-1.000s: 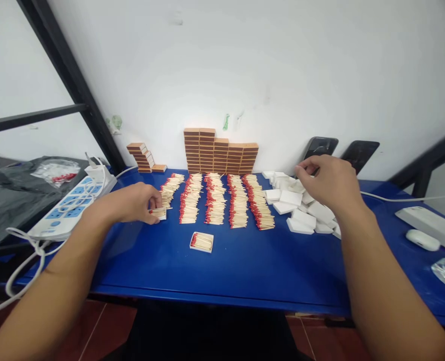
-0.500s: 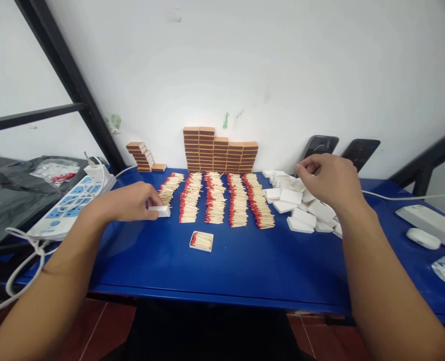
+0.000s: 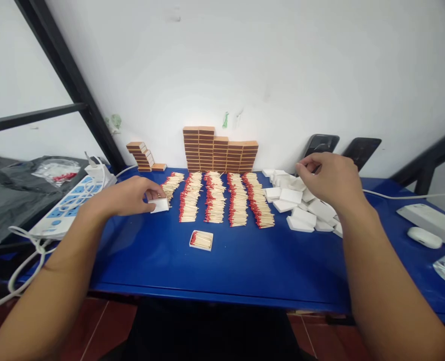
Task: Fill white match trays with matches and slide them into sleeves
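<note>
My left hand (image 3: 130, 196) is closed on a white matchbox tray (image 3: 160, 205) at the left end of the match rows, its fingertips at the tray's upper edge and thumb at its side. Beside it lies the leftmost bunch of matches (image 3: 172, 183). My right hand (image 3: 333, 178) hovers over a heap of white matchbox trays (image 3: 301, 216), thumb and fingers curled together; whether anything small is pinched there is hidden. A tray filled with red-tipped matches (image 3: 201, 240) lies in front of the rows. Several long rows of matches (image 3: 215, 200) cover the middle.
Stacked brown matchboxes (image 3: 220, 154) stand against the wall, with a smaller stack (image 3: 144, 158) to their left. A power strip (image 3: 69, 205) with cables lies at left. Two phones (image 3: 362, 153) lean on the wall at right, near a white case (image 3: 424, 237).
The tray in my left hand has tilted, showing more of its broad face, and the left fingers have lifted slightly. My right hand is almost unmoved.
</note>
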`<state>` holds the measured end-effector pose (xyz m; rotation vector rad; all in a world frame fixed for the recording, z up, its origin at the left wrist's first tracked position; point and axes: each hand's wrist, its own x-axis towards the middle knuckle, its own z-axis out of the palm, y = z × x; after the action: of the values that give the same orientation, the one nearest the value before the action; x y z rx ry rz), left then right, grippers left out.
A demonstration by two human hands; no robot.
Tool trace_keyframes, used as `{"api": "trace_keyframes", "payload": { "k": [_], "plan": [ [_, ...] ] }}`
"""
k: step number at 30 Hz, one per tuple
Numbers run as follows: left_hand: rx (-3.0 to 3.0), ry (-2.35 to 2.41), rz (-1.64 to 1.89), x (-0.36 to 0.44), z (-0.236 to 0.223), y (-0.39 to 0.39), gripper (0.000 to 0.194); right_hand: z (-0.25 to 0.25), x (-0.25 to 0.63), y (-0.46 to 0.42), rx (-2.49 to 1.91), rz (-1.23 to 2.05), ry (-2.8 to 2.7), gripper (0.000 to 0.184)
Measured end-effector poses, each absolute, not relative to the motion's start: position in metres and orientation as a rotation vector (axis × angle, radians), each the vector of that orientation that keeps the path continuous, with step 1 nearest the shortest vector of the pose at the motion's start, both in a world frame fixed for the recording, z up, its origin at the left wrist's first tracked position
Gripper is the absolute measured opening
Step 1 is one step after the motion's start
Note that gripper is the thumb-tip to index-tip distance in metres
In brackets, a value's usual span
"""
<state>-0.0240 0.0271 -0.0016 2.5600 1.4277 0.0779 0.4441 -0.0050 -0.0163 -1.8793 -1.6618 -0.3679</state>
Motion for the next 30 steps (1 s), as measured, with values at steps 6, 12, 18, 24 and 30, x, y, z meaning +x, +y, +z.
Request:
{"api": "trace_keyframes", "payload": {
  "k": [6,12,18,24,30],
  "plan": [
    [2.641,1.385,0.14,-0.027,-0.004,0.032,0.033,-0.016,0.443,-0.006,-1.879,-0.386,-1.671,0.016],
    [2.668,1.344,0.036,-0.021,-0.004,0.027,0.037,-0.015,0.441,-0.007,-1.889,-0.393,-1.678,0.016],
    [2.656,1.339,0.093,-0.02,-0.01,0.031,0.04,-0.016,0.441,-0.006,-1.883,-0.411,-1.675,0.015],
    [2.669,1.384,0.129,-0.02,-0.006,0.032,0.036,-0.015,0.441,-0.006,-1.906,-0.385,-1.668,0.014],
    [2.626,1.408,0.016,-0.017,-0.006,0.029,0.046,-0.016,0.441,-0.006,-1.9,-0.359,-1.69,0.016]
  ]
}}
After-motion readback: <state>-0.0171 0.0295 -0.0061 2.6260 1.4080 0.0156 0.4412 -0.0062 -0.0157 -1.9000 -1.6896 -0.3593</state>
